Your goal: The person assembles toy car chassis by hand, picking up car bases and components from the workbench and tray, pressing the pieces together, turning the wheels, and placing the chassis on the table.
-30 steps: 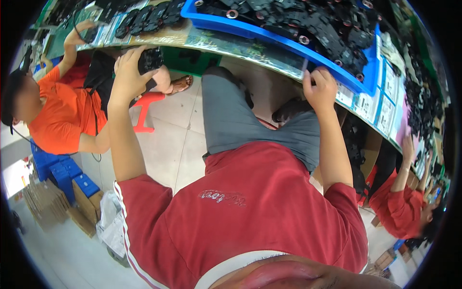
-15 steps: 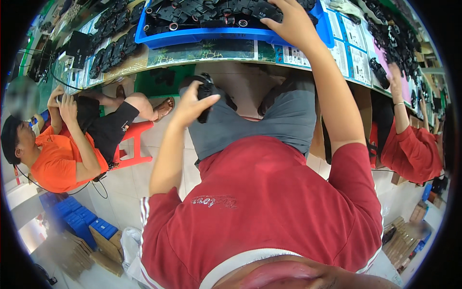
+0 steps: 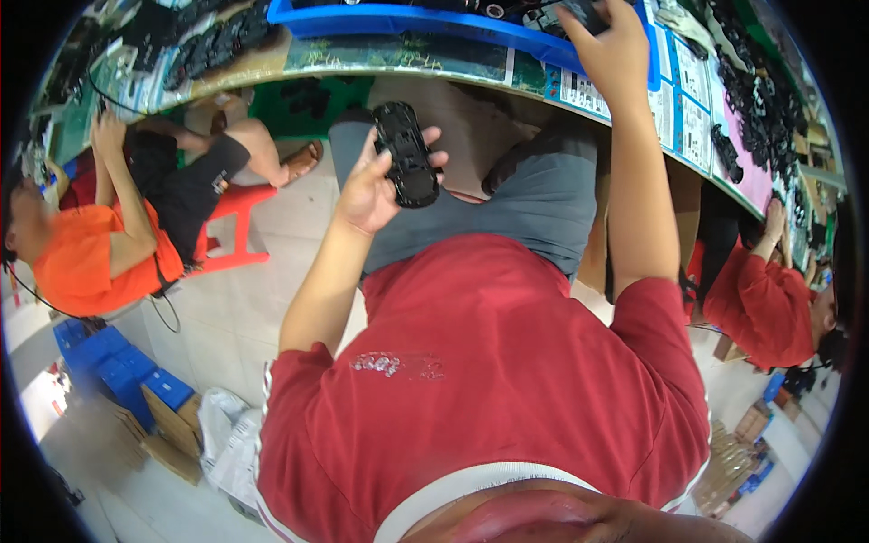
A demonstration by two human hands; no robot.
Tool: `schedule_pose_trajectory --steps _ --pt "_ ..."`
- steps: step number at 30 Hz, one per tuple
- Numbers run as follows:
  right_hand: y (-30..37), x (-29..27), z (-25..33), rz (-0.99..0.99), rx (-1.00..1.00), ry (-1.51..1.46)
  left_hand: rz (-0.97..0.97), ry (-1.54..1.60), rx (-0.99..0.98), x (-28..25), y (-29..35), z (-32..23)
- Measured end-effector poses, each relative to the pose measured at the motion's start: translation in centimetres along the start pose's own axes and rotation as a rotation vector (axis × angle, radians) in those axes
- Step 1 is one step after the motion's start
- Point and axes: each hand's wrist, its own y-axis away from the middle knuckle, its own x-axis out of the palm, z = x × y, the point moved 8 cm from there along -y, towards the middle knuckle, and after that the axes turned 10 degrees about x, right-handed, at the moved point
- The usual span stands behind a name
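At the far left of the frame a co-worker in an orange shirt sits on a red stool, both hands raised to the bench edge. Below, blue crates and cardboard stand on the tiled floor.

Left of centre, the left hand holds a black moulded part upright above the lap, fingers wrapped round its lower end and thumb along one side, so most of its face stays in view. It looks like an oblong shell with ribs; finer detail is too small to tell.

To do this well, I judge the grip should stay low on the part, leaving the upper end free, with the part held steady against the thigh line while the other arm works.

Upper right, the right hand reaches into the blue tray on the bench, closed around a small dark piece. A firm pinch and a straight lift should keep the neighbouring pieces from snagging.

At the far right, a person in a red shirt works at the same bench.
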Motion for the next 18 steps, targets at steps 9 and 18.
schedule_pose_trajectory --steps 9,18 --pt "15.9 4.5 0.6 0.621 0.129 -0.264 -0.061 0.262 0.046 3.7 -1.9 1.4" --pt "18.6 5.9 4.8 0.424 -0.174 -0.018 -0.114 -0.065 0.199 4.0 -2.1 2.6"
